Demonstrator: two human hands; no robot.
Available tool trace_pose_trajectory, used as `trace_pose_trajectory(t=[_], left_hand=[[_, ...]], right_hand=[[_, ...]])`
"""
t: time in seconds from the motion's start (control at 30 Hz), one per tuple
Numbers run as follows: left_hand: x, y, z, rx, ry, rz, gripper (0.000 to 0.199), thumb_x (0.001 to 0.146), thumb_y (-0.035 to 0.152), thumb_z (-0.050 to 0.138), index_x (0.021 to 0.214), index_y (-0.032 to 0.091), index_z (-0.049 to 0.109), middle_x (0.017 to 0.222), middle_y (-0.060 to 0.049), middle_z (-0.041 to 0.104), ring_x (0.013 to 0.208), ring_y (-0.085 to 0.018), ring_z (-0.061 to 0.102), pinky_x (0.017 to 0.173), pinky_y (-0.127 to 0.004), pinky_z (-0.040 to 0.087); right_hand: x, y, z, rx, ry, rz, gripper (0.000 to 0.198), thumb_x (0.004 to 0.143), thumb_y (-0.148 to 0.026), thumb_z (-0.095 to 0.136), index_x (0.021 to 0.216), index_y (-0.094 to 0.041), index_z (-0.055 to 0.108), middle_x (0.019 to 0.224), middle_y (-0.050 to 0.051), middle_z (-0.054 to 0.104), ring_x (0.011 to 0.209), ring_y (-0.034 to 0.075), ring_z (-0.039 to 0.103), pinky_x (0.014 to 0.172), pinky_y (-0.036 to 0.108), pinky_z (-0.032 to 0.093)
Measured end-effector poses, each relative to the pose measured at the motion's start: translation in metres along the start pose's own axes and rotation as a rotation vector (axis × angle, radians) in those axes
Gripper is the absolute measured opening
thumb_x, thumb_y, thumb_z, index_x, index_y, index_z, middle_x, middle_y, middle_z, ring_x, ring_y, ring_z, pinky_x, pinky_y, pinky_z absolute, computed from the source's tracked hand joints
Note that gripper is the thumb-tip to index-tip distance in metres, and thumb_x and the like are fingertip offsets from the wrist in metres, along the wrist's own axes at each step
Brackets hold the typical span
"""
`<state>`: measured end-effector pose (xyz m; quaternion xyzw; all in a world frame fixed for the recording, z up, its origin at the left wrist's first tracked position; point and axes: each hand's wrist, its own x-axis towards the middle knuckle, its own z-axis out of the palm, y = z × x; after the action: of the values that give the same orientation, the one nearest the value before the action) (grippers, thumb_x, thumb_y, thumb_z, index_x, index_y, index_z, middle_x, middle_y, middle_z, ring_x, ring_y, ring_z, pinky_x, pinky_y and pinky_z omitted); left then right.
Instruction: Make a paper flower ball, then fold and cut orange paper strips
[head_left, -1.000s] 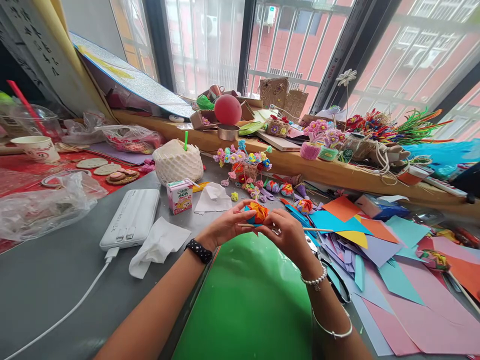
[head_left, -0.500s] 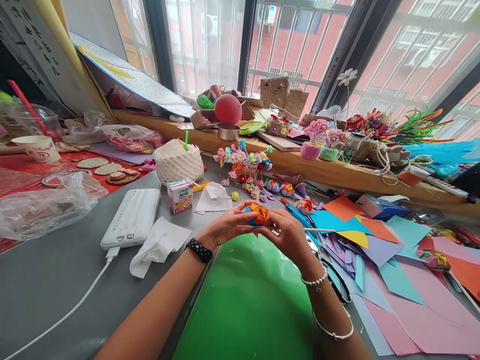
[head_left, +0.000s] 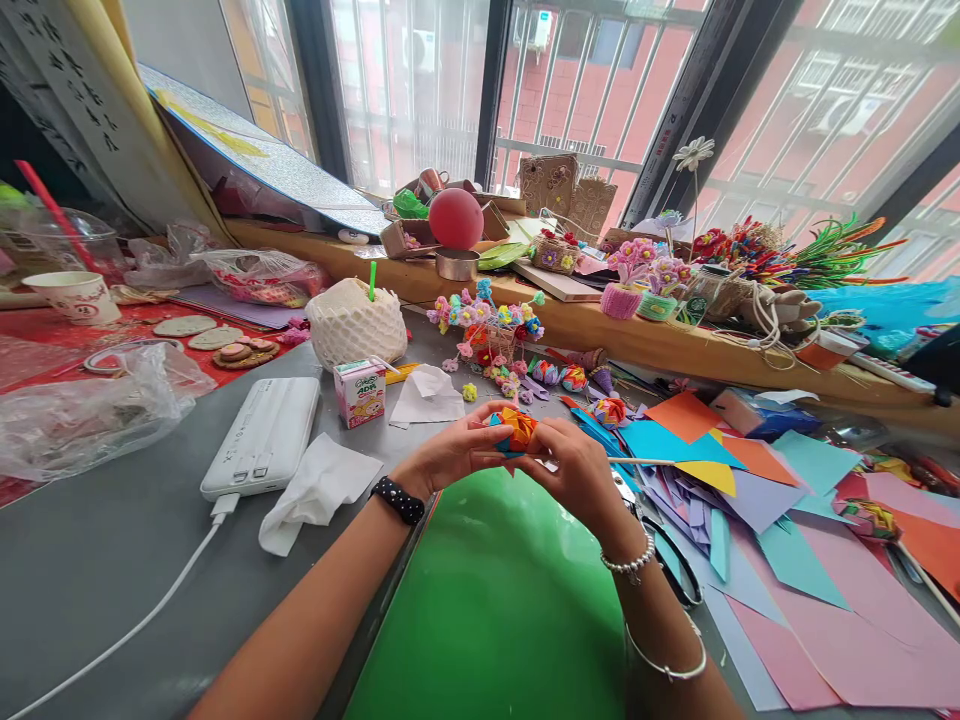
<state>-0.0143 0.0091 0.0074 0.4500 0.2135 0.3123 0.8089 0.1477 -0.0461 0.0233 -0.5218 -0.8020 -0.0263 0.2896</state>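
My left hand [head_left: 472,440] is closed around a folded paper flower [head_left: 517,430], orange with blue at its left side, above the green mat [head_left: 487,600]. Against the flower's right side, my right hand [head_left: 570,460] has its fingers pinched together. A thin white stick [head_left: 641,461] runs through that hand and sticks out to the right; its join to the flower is hidden by fingers. Just beyond my hands lies another folded paper flower [head_left: 609,411]. Black-handled scissors [head_left: 679,565] rest beside my right wrist, partly covered by it.
Coloured paper sheets [head_left: 840,630] and purple strips [head_left: 686,515] spread to the right. On the left are a white power bank [head_left: 262,435] with a cable, a crumpled tissue [head_left: 322,490] and a drink carton [head_left: 360,392]. A beaded flower basket [head_left: 491,340] stands ahead.
The paper flower has turned very slightly between my fingers, showing a little more blue underneath. Both hands stay in nearly the same place.
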Motion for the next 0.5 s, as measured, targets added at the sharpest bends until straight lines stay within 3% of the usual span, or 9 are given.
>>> trace_pose_trajectory(t=[0.17, 0.33, 0.5], left_hand=[[0.001, 0.001, 0.004, -0.044, 0.030, 0.016, 0.034, 0.072, 0.018, 0.060, 0.103, 0.021, 0.046, 0.096, -0.004, 0.058, 0.080, -0.013, 0.059, 0.069, -0.026, 0.048], [0.003, 0.003, 0.007, -0.151, 0.193, 0.147, 0.039, 0.074, 0.018, 0.058, 0.110, 0.022, 0.044, 0.090, -0.002, 0.061, 0.072, -0.011, 0.061, 0.064, -0.022, 0.049], [0.003, 0.003, 0.006, -0.154, 0.130, 0.167, 0.048, 0.072, 0.017, 0.060, 0.116, 0.024, 0.042, 0.092, -0.003, 0.063, 0.076, -0.013, 0.062, 0.066, -0.024, 0.049]], right_hand=[[0.000, 0.001, 0.002, 0.006, 0.031, -0.015, 0.027, 0.078, -0.040, 0.053, 0.062, -0.019, 0.049, 0.063, 0.001, 0.052, 0.061, 0.014, 0.047, 0.054, 0.023, 0.032], [-0.003, 0.007, 0.001, 0.005, 0.254, 0.065, 0.030, 0.078, -0.043, 0.051, 0.062, -0.018, 0.049, 0.061, 0.000, 0.050, 0.057, 0.013, 0.046, 0.054, 0.023, 0.033], [-0.003, 0.011, 0.002, 0.113, 0.286, 0.120, 0.026, 0.073, -0.044, 0.057, 0.071, -0.018, 0.053, 0.067, 0.001, 0.053, 0.059, 0.012, 0.049, 0.055, 0.023, 0.037]])
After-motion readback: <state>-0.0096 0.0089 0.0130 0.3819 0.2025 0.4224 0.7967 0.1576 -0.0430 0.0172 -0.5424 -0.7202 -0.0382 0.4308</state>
